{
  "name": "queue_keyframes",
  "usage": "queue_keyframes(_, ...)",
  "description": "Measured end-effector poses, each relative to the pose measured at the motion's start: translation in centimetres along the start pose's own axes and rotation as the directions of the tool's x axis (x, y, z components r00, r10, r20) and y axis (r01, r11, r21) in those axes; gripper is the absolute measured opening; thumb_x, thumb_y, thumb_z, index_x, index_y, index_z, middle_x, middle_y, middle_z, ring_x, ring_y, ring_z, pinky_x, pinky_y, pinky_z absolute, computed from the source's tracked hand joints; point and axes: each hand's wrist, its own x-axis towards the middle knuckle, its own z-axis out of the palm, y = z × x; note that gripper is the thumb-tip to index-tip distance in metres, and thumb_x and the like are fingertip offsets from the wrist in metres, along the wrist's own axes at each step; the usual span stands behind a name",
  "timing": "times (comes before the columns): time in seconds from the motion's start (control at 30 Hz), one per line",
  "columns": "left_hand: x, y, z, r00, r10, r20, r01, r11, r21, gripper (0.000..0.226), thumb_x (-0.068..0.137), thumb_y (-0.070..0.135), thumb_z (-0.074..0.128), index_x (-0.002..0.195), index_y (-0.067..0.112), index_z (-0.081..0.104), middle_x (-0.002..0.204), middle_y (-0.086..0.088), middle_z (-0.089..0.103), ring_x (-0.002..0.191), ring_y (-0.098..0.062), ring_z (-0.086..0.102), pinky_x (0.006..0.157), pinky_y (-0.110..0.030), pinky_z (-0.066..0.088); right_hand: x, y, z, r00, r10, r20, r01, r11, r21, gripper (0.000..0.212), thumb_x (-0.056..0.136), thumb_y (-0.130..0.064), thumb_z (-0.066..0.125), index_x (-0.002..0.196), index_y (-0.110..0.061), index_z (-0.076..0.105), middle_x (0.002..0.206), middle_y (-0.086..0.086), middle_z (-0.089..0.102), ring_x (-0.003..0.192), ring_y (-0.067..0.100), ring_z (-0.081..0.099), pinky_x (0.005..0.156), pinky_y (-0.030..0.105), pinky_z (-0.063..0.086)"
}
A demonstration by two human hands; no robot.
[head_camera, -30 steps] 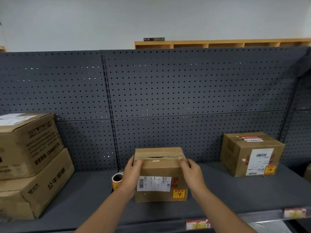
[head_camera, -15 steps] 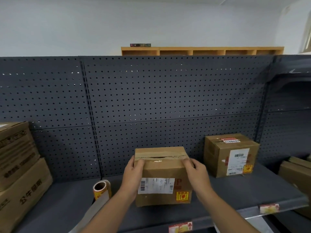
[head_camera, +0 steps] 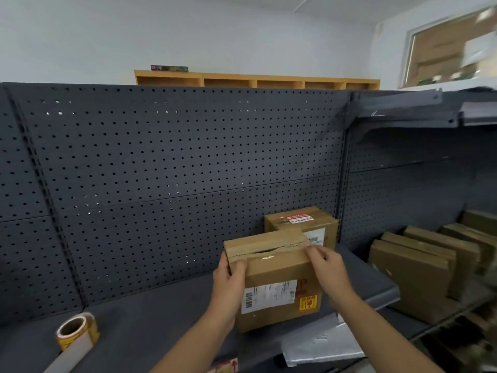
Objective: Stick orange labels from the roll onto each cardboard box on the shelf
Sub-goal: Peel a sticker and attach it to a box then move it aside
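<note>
A small cardboard box (head_camera: 277, 267) with a white shipping label and an orange label on its front is held over the grey shelf (head_camera: 150, 316). My left hand (head_camera: 228, 281) grips its left side and my right hand (head_camera: 329, 270) grips its right top edge. Directly behind it stands a second cardboard box (head_camera: 306, 224) with a red-and-white sticker on top. The roll of orange labels (head_camera: 76, 332) stands at the shelf's front left, a strip of backing paper trailing from it.
A dark pegboard wall (head_camera: 174, 162) backs the shelf. Several flat cardboard boxes (head_camera: 419, 267) lean in a row on the shelf to the right. A grey plastic sheet (head_camera: 320, 343) lies under the shelf's front edge. An upper shelf bracket (head_camera: 403, 114) juts out top right.
The view has swung to the right. Both hands have carried the box to the right, up close in front of the second box. The big boxes at the left have left the frame.
</note>
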Motion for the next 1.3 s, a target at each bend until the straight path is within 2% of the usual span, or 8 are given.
queue_keyframes(0.17, 1.9, -2.1, 5.1, 0.998, -0.041, 0.038, 0.039, 0.999, 0.036, 0.028, 0.1, 0.046, 0.056, 0.127, 0.052, 0.059, 0.129, 0.006, 0.064, 0.119, -0.013, 0.064, 0.102, -0.036, 0.053, 3.2, 1.2, -4.7, 1.0, -0.005, -0.009, 0.005, 0.999, -0.037, 0.025, 0.101, -0.039, 0.054, 0.096, -0.025, 0.075, 0.101, -0.002, 0.073, 0.098, 0.016, 0.065, 0.084, 0.038, 0.053)
queue_keyframes(0.33, 4.7, -4.1, 9.1, 0.994, -0.092, 0.06, 0.086, 0.992, 0.094, 0.062, 0.077, 0.077, 0.06, 0.137, 0.064, 0.046, 0.143, 0.004, 0.052, 0.129, -0.018, 0.055, 0.114, -0.051, 0.044, 6.4, 3.0, -8.8, 1.0, 0.004, 0.014, -0.003, 0.997, -0.071, 0.025, 0.103, -0.037, 0.054, 0.11, -0.023, 0.073, 0.106, -0.002, 0.072, 0.102, 0.016, 0.065, 0.08, 0.032, 0.05)
queue_keyframes(0.47, 5.9, -4.0, 11.8, 0.994, -0.081, 0.067, 0.071, 0.988, 0.134, 0.067, 0.077, 0.077, 0.059, 0.14, 0.063, 0.043, 0.143, 0.003, 0.05, 0.129, -0.019, 0.054, 0.115, -0.052, 0.043, 8.7, 4.1, -10.9, 0.999, 0.008, 0.037, -0.004, 0.995, -0.1, 0.022, 0.104, -0.032, 0.054, 0.116, -0.024, 0.07, 0.113, -0.006, 0.068, 0.104, 0.01, 0.06, 0.079, 0.027, 0.046)
queue_keyframes(0.6, 6.1, -3.4, 13.6, 0.994, -0.096, 0.055, 0.085, 0.979, 0.183, 0.064, 0.092, 0.064, 0.058, 0.151, 0.053, 0.036, 0.148, -0.001, 0.039, 0.134, -0.023, 0.047, 0.118, -0.051, 0.039, 10.4, 4.9, -11.9, 0.998, 0.033, 0.049, -0.027, 0.992, -0.12, 0.019, 0.106, -0.033, 0.053, 0.119, -0.027, 0.065, 0.111, -0.011, 0.064, 0.102, 0.004, 0.057, 0.077, 0.023, 0.044)
queue_keyframes(0.8, 6.9, -4.2, 15.0, 0.995, -0.098, 0.022, 0.09, 0.964, 0.249, 0.071, 0.099, 0.061, 0.052, 0.161, 0.041, 0.023, 0.155, -0.005, 0.027, 0.142, -0.03, 0.039, 0.118, -0.049, 0.036, 11.9, 6.3, -12.4, 0.999, 0.032, 0.024, -0.028, 0.99, -0.137, 0.027, 0.103, -0.036, 0.058, 0.126, -0.023, 0.066, 0.117, -0.004, 0.064, 0.106, 0.011, 0.057, 0.086, 0.03, 0.045)
queue_keyframes(1.1, 7.0, -4.0, 15.6, 0.996, -0.068, 0.055, 0.053, 0.97, 0.238, 0.065, 0.102, 0.054, 0.053, 0.159, 0.039, 0.026, 0.152, -0.006, 0.029, 0.124, -0.018, 0.04, 0.111, -0.04, 0.035, 13.1, 7.1, -12.6, 1.0, -0.031, 0.0, 0.03, 0.979, -0.203, 0.029, 0.102, -0.033, 0.06, 0.126, -0.018, 0.069, 0.113, -0.005, 0.068, 0.109, 0.015, 0.061, 0.081, 0.026, 0.046)
queue_keyframes(1.2, 7.3, -4.3, 15.5, 0.996, -0.085, 0.018, 0.077, 0.962, 0.262, 0.07, 0.098, 0.059, 0.055, 0.159, 0.039, 0.027, 0.153, -0.006, 0.03, 0.137, -0.027, 0.044, 0.111, -0.042, 0.038, 13.2, 7.0, -12.6, 0.999, -0.04, -0.032, 0.031, 0.969, -0.243, 0.03, 0.1, -0.029, 0.063, 0.125, -0.015, 0.072, 0.107, -0.007, 0.069, 0.102, 0.011, 0.062, 0.082, 0.027, 0.047)
queue_keyframes(1.3, 7.9, -4.6, 15.1, 0.998, -0.068, 0.012, 0.061, 0.951, 0.304, 0.074, 0.088, 0.074, 0.056, 0.153, 0.044, 0.037, 0.148, -0.001, 0.043, 0.128, -0.023, 0.055, 0.109, -0.045, 0.048, 13.0, 6.8, -12.5, 0.996, -0.06, -0.062, 0.038, 0.953, -0.3, 0.029, 0.099, -0.03, 0.065, 0.122, -0.014, 0.073, 0.102, -0.009, 0.07, 0.097, 0.008, 0.062, 0.08, 0.027, 0.048)
